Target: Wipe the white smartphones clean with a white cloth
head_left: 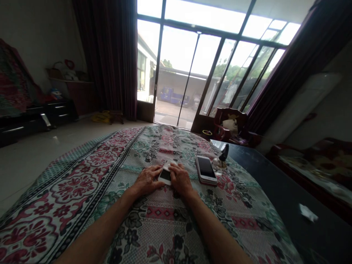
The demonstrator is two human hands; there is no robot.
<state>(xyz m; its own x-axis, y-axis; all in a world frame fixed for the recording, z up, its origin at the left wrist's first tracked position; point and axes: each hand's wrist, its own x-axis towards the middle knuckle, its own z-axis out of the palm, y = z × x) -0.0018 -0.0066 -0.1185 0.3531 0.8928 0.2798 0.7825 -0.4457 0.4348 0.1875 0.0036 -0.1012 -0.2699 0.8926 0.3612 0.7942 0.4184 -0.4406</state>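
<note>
A white phone (pixel 165 177) with a dark screen lies face up on the patterned cloth, between my two hands. My left hand (pixel 148 180) grips its left side, with the thumb along the near edge and the fingers at the far edge. My right hand (pixel 180 178) bends its fingers over the phone's upper right part, pressing a small white piece (pixel 167 165) that looks like a tissue against it. The fingers partly cover this piece. To the right lies another white phone (pixel 206 169), apparently stacked on something. Beside it stands a clear bottle (pixel 220 165) with a black pump top.
A floral cloth (pixel 77 183) covers the surface under my hands. On the right is a dark tabletop (pixel 264 179) with a crumpled white tissue (pixel 308 212). Beyond stand a wooden chair (pixel 231 117) and glass doors (pixel 178 73). A low black cabinet (pixel 60 112) is at left.
</note>
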